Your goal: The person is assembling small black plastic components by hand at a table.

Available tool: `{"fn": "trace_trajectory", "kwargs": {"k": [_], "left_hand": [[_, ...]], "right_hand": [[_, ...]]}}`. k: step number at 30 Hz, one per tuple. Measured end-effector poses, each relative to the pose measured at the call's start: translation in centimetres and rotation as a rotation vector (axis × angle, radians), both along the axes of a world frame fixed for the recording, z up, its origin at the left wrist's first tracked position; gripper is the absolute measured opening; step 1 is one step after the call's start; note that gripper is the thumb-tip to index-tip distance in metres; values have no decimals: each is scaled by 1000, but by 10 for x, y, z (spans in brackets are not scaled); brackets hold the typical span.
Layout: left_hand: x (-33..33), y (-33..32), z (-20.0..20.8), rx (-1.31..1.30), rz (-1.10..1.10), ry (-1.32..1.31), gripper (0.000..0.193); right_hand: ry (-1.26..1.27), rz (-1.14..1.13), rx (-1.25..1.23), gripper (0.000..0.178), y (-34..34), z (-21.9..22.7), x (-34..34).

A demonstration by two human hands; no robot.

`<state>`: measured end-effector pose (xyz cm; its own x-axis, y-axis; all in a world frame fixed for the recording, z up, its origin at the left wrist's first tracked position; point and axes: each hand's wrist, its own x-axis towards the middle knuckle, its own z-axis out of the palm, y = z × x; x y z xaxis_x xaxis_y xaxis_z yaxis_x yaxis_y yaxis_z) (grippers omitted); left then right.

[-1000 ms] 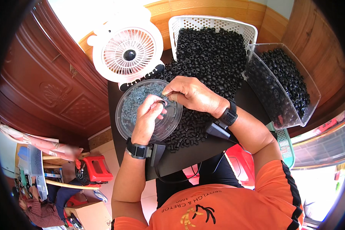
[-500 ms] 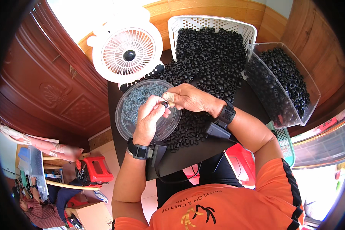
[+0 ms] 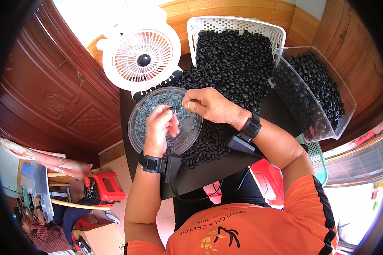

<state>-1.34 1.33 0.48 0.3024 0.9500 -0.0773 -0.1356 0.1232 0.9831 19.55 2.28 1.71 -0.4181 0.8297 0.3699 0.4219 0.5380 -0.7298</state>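
My left hand [image 3: 158, 129] pinches a small black ring-shaped piece [image 3: 172, 109] between thumb and forefinger, the lower fingers a little blurred. It hovers over a round clear plastic tub [image 3: 134, 142] holding many tiny blue-grey pieces [image 3: 151, 104], too small to name. To its right, apart from it, my right hand [image 3: 210, 104] is closed, thumb pressed against the curled forefinger at the tub's right rim. Whatever may lie in that pinch is too small to make out. Loose black pieces [image 3: 204, 146] are heaped just below the right hand, beside the tub.
A white perforated basket [image 3: 259, 25], tipped toward me, spills black ring pieces onto the dark table [image 3: 217, 168]. At right stands a clear bin [image 3: 349, 102] of similar pieces. A white fan [image 3: 142, 59] stands behind the tub. Each wrist wears a black strapped device [image 3: 252, 125]. Another person sits far left.
My hands have drawn apart. The left hand, with the black ring piece, has shifted left; the right has lifted slightly away from it.
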Motion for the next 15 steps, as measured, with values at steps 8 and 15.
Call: {"fn": "trace_trajectory", "kwargs": {"k": [8, 15], "left_hand": [[5, -6, 5, 79, 42, 157, 14], [4, -6, -1, 135, -98, 140, 17]], "right_hand": [[75, 1, 225, 12, -1, -1, -3], [2, 56, 370, 13, -4, 3, -2]]}}
